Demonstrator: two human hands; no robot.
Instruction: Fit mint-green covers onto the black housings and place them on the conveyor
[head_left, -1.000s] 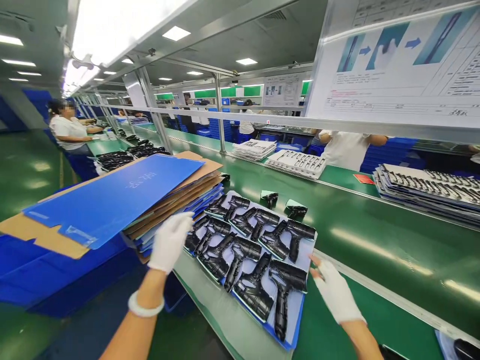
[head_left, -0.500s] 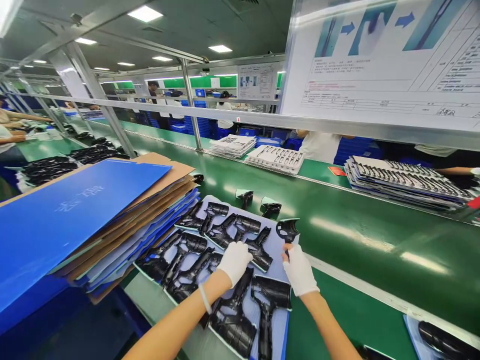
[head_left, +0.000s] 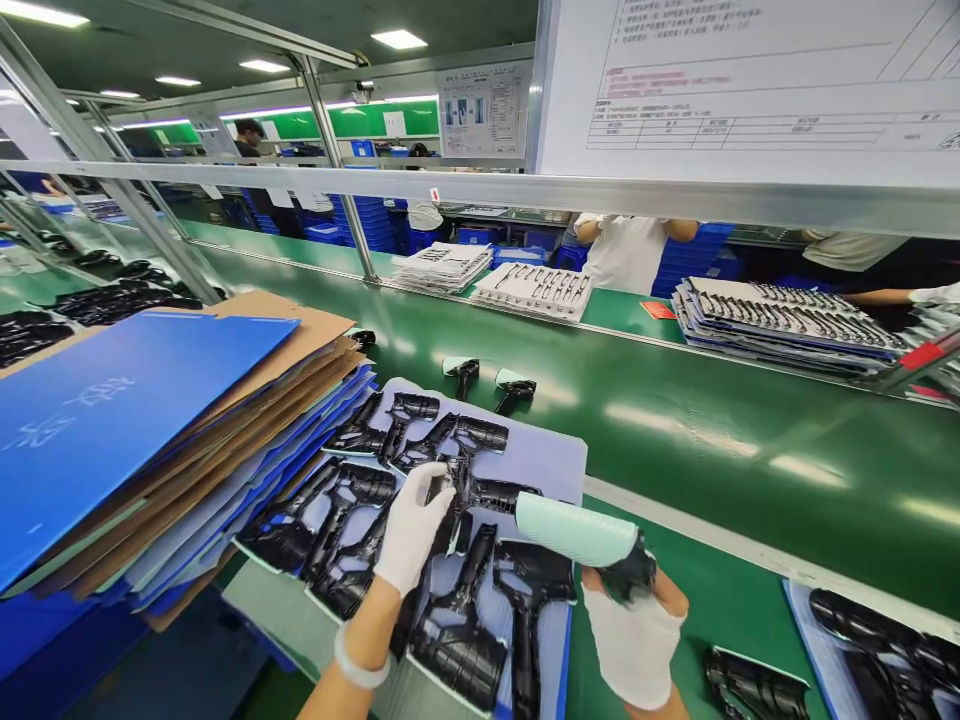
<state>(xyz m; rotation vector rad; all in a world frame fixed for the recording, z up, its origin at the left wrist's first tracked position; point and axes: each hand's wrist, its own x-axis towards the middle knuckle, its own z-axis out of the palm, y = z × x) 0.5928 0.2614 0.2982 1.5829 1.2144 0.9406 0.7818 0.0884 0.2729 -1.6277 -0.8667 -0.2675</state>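
My right hand (head_left: 634, 640), in a white glove with bare fingertips, is closed on a black hair-dryer-shaped shell (head_left: 634, 570). A pale green ribbed cover (head_left: 577, 528) lies along that shell's barrel, which points left over the sheet's right edge. My left hand (head_left: 412, 530), gloved too, has its thumb and fingers curled round a black shell (head_left: 502, 495) in the middle of the sheet; the gripped part is mostly hidden. Several similar black shells (head_left: 532, 580) lie in rows on the pale blue sheet (head_left: 551, 455), around my left hand.
On the left rises a stack of blue and brown sheets (head_left: 247, 420). Two green-backed shells (head_left: 517, 390) lie on the green belt (head_left: 675, 400) beyond. Another shell (head_left: 754, 680) rests at lower right, beside a second loaded sheet (head_left: 806, 640). A metal rail (head_left: 480, 185) crosses above; people work opposite.
My right hand has come nearer and to the right with its shell, now turned so the green cover shows. My left hand has moved left and slightly back. The view has shifted.
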